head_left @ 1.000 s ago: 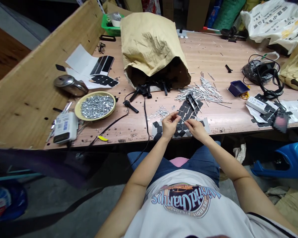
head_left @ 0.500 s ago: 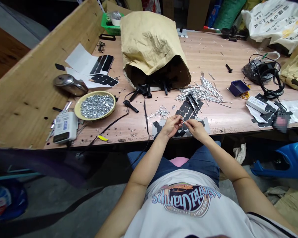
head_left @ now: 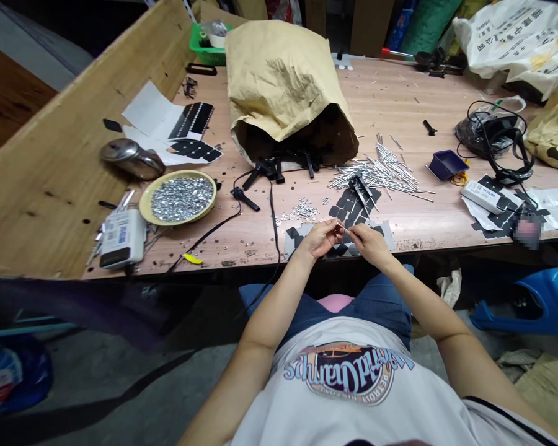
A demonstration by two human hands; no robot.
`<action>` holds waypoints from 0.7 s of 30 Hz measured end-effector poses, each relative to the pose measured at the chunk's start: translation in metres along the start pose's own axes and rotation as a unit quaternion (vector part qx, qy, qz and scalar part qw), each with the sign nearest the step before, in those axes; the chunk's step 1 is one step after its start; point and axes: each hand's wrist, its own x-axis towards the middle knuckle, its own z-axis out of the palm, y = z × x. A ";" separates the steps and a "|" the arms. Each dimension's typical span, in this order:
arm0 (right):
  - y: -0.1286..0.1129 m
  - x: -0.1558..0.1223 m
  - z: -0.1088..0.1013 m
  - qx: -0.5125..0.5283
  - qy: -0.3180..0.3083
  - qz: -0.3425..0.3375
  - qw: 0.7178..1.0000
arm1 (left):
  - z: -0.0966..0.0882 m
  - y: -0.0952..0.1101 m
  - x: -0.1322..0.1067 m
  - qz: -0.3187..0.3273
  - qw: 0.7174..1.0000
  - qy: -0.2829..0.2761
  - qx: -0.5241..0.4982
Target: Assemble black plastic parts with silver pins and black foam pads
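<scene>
We sit at a long worktop (head_left: pixel 400 105) of pale wood-grain board, scuffed and strewn with small parts, with a raw plywood panel (head_left: pixel 74 142) slanting up along its left side and bags and boxes crowding the far edge. A crumpled brown paper sack (head_left: pixel 279 80) lies on its side in the middle, its mouth gaping towards us. To the left, a round yellow dish (head_left: pixel 144 204) holds a heap of glittering metal bits. To the right, thin silvery rods (head_left: pixel 381 173) lie in a loose fan. At the near edge lies a sheet of flat black pads (head_left: pixel 292 238). Just above it, our left hand (head_left: pixel 320 238) and right hand (head_left: pixel 371 243) meet, the fingers of each pinched together on a slim, shiny metal pin (head_left: pixel 343 228) held between them.
</scene>
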 end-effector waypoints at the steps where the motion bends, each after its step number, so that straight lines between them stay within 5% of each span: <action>1: -0.001 -0.001 0.000 -0.016 -0.004 0.003 1.000 | 0.000 0.000 0.000 0.007 1.000 0.002 0.010; 12: -0.006 0.003 0.001 -0.074 -0.020 0.055 0.996 | -0.003 -0.016 0.009 0.125 0.986 0.085 0.066; 17: 0.000 0.004 0.001 0.085 -0.003 0.038 0.996 | -0.006 -0.016 0.012 0.194 0.971 0.055 0.131; 21: 0.003 0.001 -0.001 0.232 -0.009 0.042 0.972 | -0.010 -0.014 0.011 0.189 0.970 0.002 0.153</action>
